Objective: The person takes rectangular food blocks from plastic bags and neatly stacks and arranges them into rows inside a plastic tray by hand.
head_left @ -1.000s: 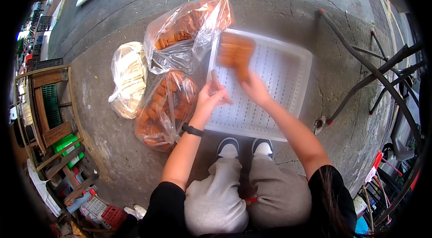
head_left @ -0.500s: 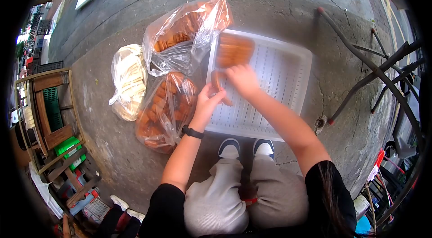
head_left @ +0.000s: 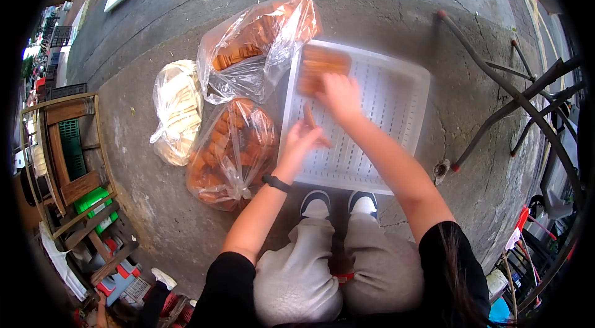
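Materials and finishes: glossy film, matt plastic, rough concrete

Crate (head_left: 385, 114): translucent white plastic, smooth, soft sheen. Upper bag (head_left: 254, 80), lower bag (head_left: 238, 170) and pale-filled bag (head_left: 178, 111): thin clear plastic film, creased, glossy, with sharp highlights on the upper one. Brown piece (head_left: 309, 116): matt; texture lost to blur. Ground (head_left: 365, 21): grey concrete, rough, cracked, matt. Crossed legs (head_left: 480, 63): dark metal tubing, dull. Trousers (head_left: 297, 269): ribbed grey cloth, matt. Sleeve (head_left: 230, 278): black cloth, matt. Slatted frame (head_left: 79, 187): brown wood, worn. Green bin (head_left: 94, 203): bright plastic, smooth.
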A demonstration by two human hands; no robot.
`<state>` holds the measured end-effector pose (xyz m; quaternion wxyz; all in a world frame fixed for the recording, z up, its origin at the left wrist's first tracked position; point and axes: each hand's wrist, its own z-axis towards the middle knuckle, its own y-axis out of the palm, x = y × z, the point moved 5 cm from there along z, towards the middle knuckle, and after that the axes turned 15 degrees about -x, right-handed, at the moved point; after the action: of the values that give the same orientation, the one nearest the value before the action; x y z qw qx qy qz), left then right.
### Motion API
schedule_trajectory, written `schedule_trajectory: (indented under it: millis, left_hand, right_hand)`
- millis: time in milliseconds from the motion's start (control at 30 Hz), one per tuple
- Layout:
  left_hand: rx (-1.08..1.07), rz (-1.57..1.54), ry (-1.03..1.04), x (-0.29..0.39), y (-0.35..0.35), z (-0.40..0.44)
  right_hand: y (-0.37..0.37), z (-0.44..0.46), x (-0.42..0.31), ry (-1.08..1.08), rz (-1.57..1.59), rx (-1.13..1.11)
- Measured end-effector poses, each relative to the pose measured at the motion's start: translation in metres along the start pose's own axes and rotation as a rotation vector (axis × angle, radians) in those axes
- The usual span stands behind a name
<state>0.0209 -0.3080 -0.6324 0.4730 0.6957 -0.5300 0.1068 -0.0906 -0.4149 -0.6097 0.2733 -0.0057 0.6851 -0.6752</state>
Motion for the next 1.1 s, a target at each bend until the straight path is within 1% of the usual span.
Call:
schedule_trajectory:
  millis: [33, 67, 133, 200, 233, 267, 300, 367, 400, 500, 600, 700, 733, 800, 833, 900, 933, 1033, 1100]
  left_hand:
    - [0.026, -0.003, -0.003, -0.001, 0.0, 0.0]
    - [0.052, -0.007, -0.006, -0.002, 0.0, 0.0]
    - [0.094, 0.041, 0.011, 0.001, 0.002, -0.001]
    - [0.127, 0.149, 0.046, 0.01, 0.007, -0.004]
    - [0.162, 0.266, 0.089, 0.009, 0.003, -0.003]
    - [0.197, 0.385, 0.133, 0.002, -0.004, 0.001]
    - [0.231, 0.505, 0.176, -0.004, -0.01, 0.004]
    - [0.22, 0.561, 0.243, -0.019, -0.02, 0.01]
    - [0.215, 0.589, 0.277, -0.014, -0.017, 0.009]
    - [0.191, 0.648, 0.125, -0.009, -0.012, 0.003]
    - [0.165, 0.635, 0.172, -0.008, -0.01, -0.001]
    - [0.239, 0.706, 0.091, -0.007, -0.014, -0.004]
    - [0.184, 0.708, 0.035, -0.007, -0.014, -0.003]
    - [0.074, 0.71, -0.076, -0.008, -0.016, -0.001]
    - [0.032, 0.701, -0.083, -0.009, -0.016, 0.0]
    - [-0.052, 0.681, -0.098, -0.012, -0.015, 0.0]
    - [-0.057, 0.667, -0.106, -0.011, -0.014, -0.001]
    - [-0.074, 0.633, -0.11, -0.011, -0.009, -0.003]
    - [-0.089, 0.624, -0.092, -0.013, -0.01, -0.003]
  right_hand:
    - [-0.002, -0.001, 0.002, 0.011, 0.055, 0.031]
    - [0.003, -0.004, 0.007, 0.105, 0.257, -0.05]
    - [0.002, -0.016, 0.006, 0.293, 0.657, -0.218]
    - [-0.003, -0.028, -0.006, 0.346, 0.966, -0.452]
    - [-0.002, -0.034, -0.012, 0.371, 1.12, -0.571]
    - [0.005, -0.039, -0.014, 0.306, 1.132, -0.668]
    - [0.005, -0.042, -0.017, 0.283, 1.159, -0.682]
    - [0.005, -0.046, -0.023, 0.235, 1.213, -0.709]
    - [0.006, -0.048, -0.024, 0.24, 1.251, -0.743]
    - [0.028, -0.052, -0.017, 0.24, 1.266, -0.718]
    - [0.041, -0.048, -0.002, 0.221, 1.168, -0.668]
    - [0.034, -0.039, 0.006, 0.111, 0.623, -0.543]
    - [0.032, -0.037, 0.005, 0.069, 0.543, -0.526]
    - [0.036, -0.032, 0.003, -0.089, 0.379, -0.501]
    - [0.038, -0.029, 0.001, -0.166, 0.297, -0.486]
    - [0.036, -0.018, -0.004, -0.188, 0.118, -0.491]
    - [0.032, -0.014, -0.009, -0.199, 0.029, -0.493]
    - [0.025, -0.008, -0.011, -0.13, -0.079, -0.423]
    - [0.019, -0.009, -0.014, -0.099, -0.135, -0.296]
